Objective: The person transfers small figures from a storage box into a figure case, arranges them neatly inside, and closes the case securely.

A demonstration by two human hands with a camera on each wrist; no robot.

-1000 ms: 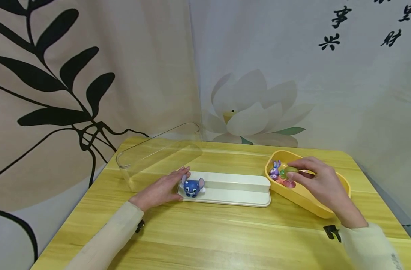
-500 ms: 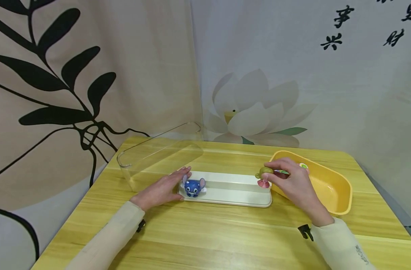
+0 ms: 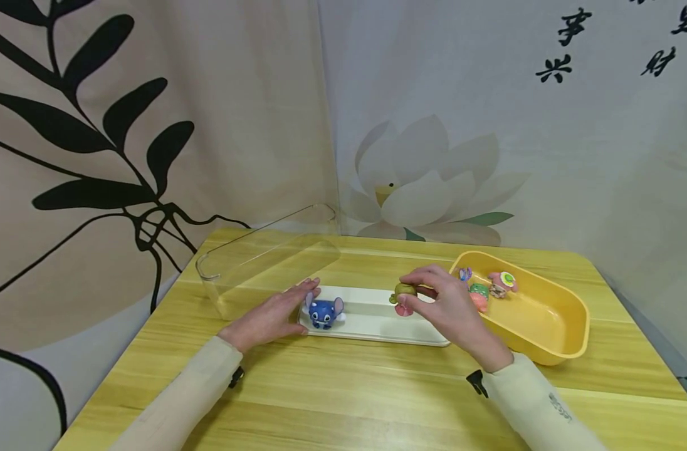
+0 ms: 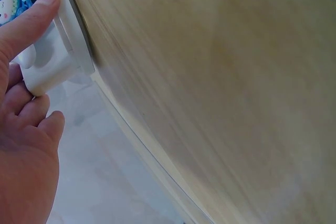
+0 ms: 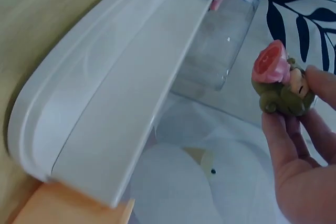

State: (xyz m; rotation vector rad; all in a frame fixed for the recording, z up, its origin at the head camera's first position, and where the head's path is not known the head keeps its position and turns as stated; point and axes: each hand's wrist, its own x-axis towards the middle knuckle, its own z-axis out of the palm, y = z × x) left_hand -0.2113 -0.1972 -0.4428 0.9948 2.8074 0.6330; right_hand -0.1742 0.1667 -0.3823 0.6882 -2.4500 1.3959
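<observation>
In the head view my right hand [image 3: 451,304] holds a small olive-green figurine [image 3: 405,290] with a pink part over the white stepped display base [image 3: 385,329]. The right wrist view shows the figurine [image 5: 283,95] pinched between thumb and fingers, apart from the base [image 5: 126,66]. My left hand [image 3: 270,318] grips the base's left end, thumb at the front edge and fingers toward the back. Beside those fingers, a blue big-eared figurine [image 3: 323,313] stands on the base's lower step. The left wrist view shows my left thumb [image 4: 31,24] on the base's edge.
A yellow tray [image 3: 552,313] with several small figurines, one a pink one [image 3: 500,284], stands right of the base. Behind my left hand a clear plastic cover [image 3: 264,263] lies on the wooden table [image 3: 343,401]. Printed curtains hang behind the table.
My right hand has lifted the green figurine out of the yellow tray and carried it left, over the white display base. My left hand has stayed at the base's left end.
</observation>
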